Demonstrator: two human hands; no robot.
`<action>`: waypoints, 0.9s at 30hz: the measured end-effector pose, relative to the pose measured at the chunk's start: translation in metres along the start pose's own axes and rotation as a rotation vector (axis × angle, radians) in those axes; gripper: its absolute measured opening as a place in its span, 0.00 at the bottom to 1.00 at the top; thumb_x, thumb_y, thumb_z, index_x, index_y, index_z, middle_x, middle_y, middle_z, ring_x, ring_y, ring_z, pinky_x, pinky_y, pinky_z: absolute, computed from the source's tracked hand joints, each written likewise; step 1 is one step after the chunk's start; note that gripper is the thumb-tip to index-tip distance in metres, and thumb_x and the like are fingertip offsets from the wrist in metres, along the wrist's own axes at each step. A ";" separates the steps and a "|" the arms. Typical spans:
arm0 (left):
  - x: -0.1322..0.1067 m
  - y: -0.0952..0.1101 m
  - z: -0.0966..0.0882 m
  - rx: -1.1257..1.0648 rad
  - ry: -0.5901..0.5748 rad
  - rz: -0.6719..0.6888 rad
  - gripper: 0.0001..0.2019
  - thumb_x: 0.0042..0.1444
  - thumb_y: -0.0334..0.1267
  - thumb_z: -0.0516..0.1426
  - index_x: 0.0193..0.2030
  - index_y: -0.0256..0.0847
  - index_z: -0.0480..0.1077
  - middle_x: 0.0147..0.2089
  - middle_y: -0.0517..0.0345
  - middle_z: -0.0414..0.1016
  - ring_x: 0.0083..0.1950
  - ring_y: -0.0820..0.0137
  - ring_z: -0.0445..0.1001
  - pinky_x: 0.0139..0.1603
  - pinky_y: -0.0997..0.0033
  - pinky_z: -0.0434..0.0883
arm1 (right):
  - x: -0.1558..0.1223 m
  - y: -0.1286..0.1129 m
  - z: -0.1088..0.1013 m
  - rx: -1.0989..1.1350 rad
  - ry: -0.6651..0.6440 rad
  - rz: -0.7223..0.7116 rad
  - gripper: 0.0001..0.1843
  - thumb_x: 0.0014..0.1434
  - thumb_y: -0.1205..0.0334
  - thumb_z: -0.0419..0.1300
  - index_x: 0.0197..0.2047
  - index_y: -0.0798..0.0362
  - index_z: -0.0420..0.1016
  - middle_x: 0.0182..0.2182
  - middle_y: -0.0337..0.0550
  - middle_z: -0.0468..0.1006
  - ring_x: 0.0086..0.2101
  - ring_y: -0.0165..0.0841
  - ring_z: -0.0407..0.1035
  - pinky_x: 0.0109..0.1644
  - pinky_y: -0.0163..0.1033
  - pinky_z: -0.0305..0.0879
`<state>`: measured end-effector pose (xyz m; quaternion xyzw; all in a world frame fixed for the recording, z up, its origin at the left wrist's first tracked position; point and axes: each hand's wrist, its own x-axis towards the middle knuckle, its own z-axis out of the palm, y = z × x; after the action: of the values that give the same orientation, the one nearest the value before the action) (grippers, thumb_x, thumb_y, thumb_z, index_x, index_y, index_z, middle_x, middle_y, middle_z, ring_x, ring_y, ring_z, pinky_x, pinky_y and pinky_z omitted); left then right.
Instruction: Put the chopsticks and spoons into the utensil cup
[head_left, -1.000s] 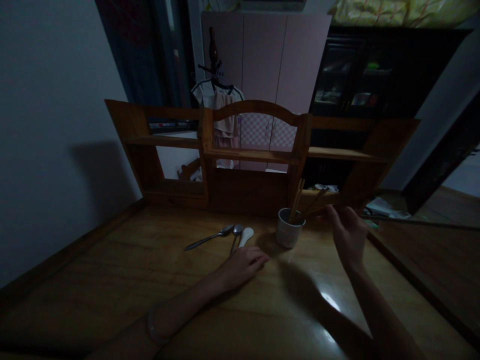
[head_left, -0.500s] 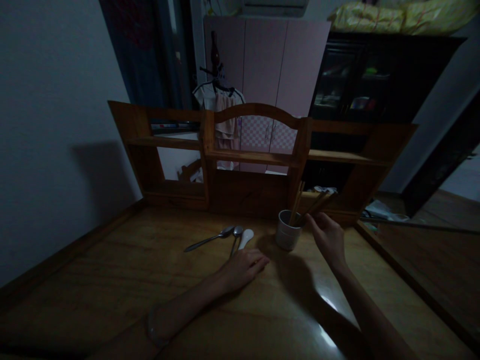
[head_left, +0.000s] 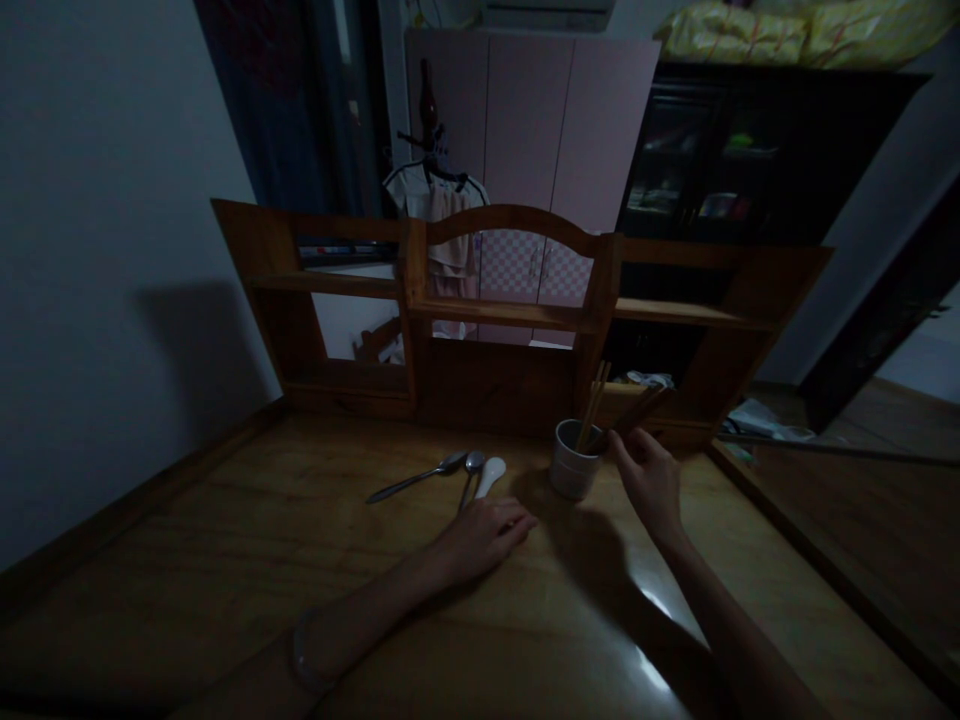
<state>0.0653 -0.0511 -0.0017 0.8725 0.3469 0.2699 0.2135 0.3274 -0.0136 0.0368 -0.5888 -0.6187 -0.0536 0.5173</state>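
A white cup (head_left: 571, 467) stands on the wooden table (head_left: 300, 560) with several wooden chopsticks (head_left: 592, 405) leaning in it. My right hand (head_left: 649, 478) is just right of the cup, its fingers pinched on a chopstick (head_left: 641, 408) whose lower end is in the cup. My left hand (head_left: 487, 532) lies flat on the table, fingers stretched out, close behind two metal spoons (head_left: 442, 472) and a white ceramic spoon (head_left: 491, 474). A bracelet (head_left: 304, 655) is on my left wrist.
A wooden shelf unit (head_left: 517, 310) stands along the table's back edge, directly behind the cup. A white wall (head_left: 97, 250) borders the left side. A pink wardrobe (head_left: 532, 120) and a dark cabinet (head_left: 742, 150) are farther back. The room is dim.
My right hand moved left and nearer the cup, bringing the chopstick's end into it. My left hand stayed flat on the table.
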 end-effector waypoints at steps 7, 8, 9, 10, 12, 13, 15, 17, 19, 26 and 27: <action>0.000 -0.001 0.000 -0.002 -0.012 0.008 0.18 0.68 0.43 0.45 0.40 0.40 0.74 0.39 0.56 0.76 0.41 0.70 0.72 0.46 0.71 0.66 | -0.003 0.000 0.004 0.078 0.002 -0.002 0.18 0.61 0.48 0.56 0.26 0.52 0.63 0.25 0.37 0.68 0.26 0.31 0.61 0.30 0.35 0.54; 0.000 0.000 0.000 0.000 -0.012 0.008 0.19 0.68 0.44 0.44 0.40 0.39 0.74 0.39 0.56 0.76 0.41 0.71 0.72 0.46 0.71 0.66 | -0.004 0.000 0.005 0.118 -0.012 0.002 0.17 0.61 0.48 0.56 0.29 0.52 0.66 0.27 0.39 0.70 0.28 0.32 0.63 0.32 0.35 0.56; 0.000 0.000 0.000 0.002 -0.011 0.007 0.19 0.68 0.44 0.44 0.40 0.39 0.74 0.39 0.56 0.76 0.41 0.71 0.72 0.46 0.71 0.66 | -0.004 -0.001 0.006 0.164 -0.031 0.010 0.15 0.61 0.49 0.56 0.32 0.52 0.68 0.30 0.40 0.72 0.30 0.33 0.66 0.34 0.36 0.59; 0.000 0.000 0.000 0.003 -0.011 0.006 0.19 0.68 0.44 0.44 0.39 0.39 0.74 0.39 0.56 0.76 0.40 0.70 0.72 0.45 0.71 0.66 | -0.005 -0.001 0.008 0.213 -0.049 0.021 0.15 0.62 0.49 0.56 0.35 0.52 0.70 0.32 0.42 0.74 0.33 0.34 0.68 0.37 0.37 0.61; 0.000 0.001 -0.001 0.006 -0.014 0.005 0.19 0.68 0.44 0.44 0.39 0.39 0.74 0.39 0.55 0.76 0.41 0.70 0.72 0.45 0.71 0.66 | -0.005 0.000 0.011 0.292 -0.072 0.045 0.15 0.62 0.48 0.56 0.40 0.52 0.71 0.36 0.44 0.76 0.37 0.37 0.70 0.41 0.39 0.64; 0.000 0.001 -0.001 0.009 -0.014 0.006 0.19 0.68 0.44 0.44 0.39 0.39 0.74 0.39 0.55 0.75 0.41 0.70 0.72 0.45 0.71 0.66 | -0.005 0.000 0.012 0.317 -0.076 0.054 0.15 0.61 0.48 0.57 0.40 0.52 0.71 0.37 0.45 0.77 0.38 0.38 0.71 0.43 0.40 0.65; 0.000 0.002 -0.001 0.016 -0.014 0.009 0.19 0.68 0.44 0.44 0.38 0.39 0.73 0.38 0.55 0.75 0.41 0.70 0.72 0.44 0.71 0.66 | -0.005 0.002 0.013 0.346 -0.073 0.064 0.16 0.60 0.48 0.58 0.40 0.52 0.72 0.37 0.46 0.78 0.39 0.39 0.72 0.44 0.42 0.66; 0.000 0.002 -0.001 0.019 -0.013 0.012 0.19 0.68 0.44 0.44 0.37 0.39 0.73 0.38 0.56 0.75 0.40 0.70 0.72 0.44 0.71 0.66 | -0.004 0.004 0.014 0.367 -0.067 0.075 0.17 0.59 0.47 0.58 0.39 0.53 0.73 0.38 0.47 0.78 0.40 0.40 0.72 0.45 0.43 0.66; 0.000 0.002 -0.001 0.017 -0.008 0.011 0.19 0.68 0.44 0.44 0.38 0.39 0.73 0.38 0.56 0.75 0.40 0.70 0.72 0.44 0.71 0.66 | -0.004 0.006 0.015 0.389 -0.062 0.090 0.17 0.58 0.47 0.59 0.40 0.53 0.73 0.40 0.47 0.78 0.42 0.40 0.72 0.46 0.44 0.66; -0.001 0.002 -0.001 0.010 -0.009 0.011 0.19 0.67 0.44 0.45 0.37 0.39 0.73 0.37 0.56 0.75 0.39 0.70 0.72 0.43 0.70 0.66 | -0.006 0.016 0.020 0.308 -0.004 0.141 0.19 0.57 0.45 0.60 0.38 0.53 0.71 0.37 0.47 0.77 0.39 0.40 0.71 0.42 0.42 0.66; -0.001 0.003 -0.002 0.010 -0.011 0.014 0.18 0.67 0.43 0.45 0.37 0.39 0.73 0.37 0.56 0.75 0.39 0.70 0.72 0.43 0.71 0.66 | -0.006 0.017 0.021 0.297 -0.005 0.147 0.18 0.57 0.45 0.60 0.38 0.53 0.71 0.36 0.46 0.76 0.38 0.39 0.71 0.41 0.42 0.65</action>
<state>0.0649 -0.0531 0.0009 0.8774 0.3411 0.2648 0.2092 0.3271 0.0014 0.0138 -0.5498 -0.5762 0.0778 0.5997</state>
